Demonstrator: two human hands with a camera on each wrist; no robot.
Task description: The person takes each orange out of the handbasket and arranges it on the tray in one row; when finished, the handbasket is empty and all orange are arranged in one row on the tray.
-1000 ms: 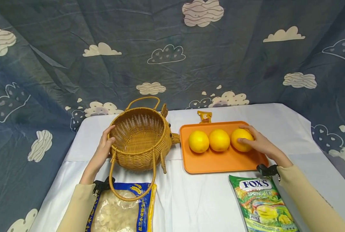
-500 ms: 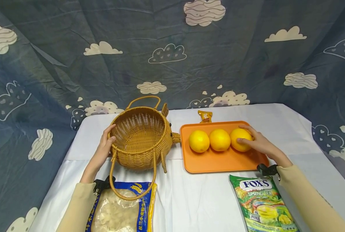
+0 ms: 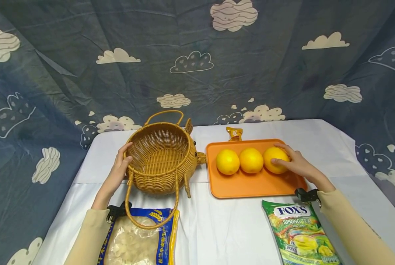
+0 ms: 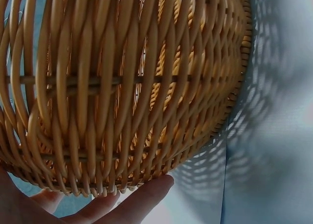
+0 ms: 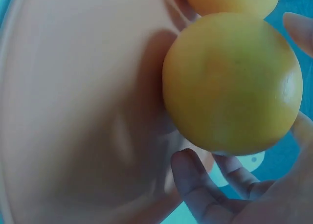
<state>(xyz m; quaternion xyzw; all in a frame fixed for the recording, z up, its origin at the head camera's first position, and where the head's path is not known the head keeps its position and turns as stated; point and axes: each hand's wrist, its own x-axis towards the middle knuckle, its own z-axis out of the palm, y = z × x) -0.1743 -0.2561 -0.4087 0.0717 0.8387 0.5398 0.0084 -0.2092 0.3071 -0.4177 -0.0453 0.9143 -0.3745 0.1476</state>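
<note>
In the head view, a brown wicker basket [image 3: 161, 184] shaped like an animal stands on the left, its open top facing the camera. My left hand [image 3: 118, 167] holds its left rim; in the left wrist view, fingers [image 4: 146, 197] lie against the woven wall. To the right, an orange tray [image 3: 250, 187] carries three oranges in a row: a left orange [image 3: 227, 162], a middle orange [image 3: 251, 160] and a right orange [image 3: 274, 160]. Around the right orange [image 5: 232, 84] my right hand [image 3: 295, 162] has its thumb and fingers spread, and the fruit rests on the tray.
A blue and yellow food bag [image 3: 134, 243] lies in front of the basket, under its drooping front handle [image 3: 151, 226]. A green candy bag [image 3: 301, 232] lies before the tray. Behind the tray sits a small wrapped snack [image 3: 234, 133]. A cloud-patterned cloth hangs at the back.
</note>
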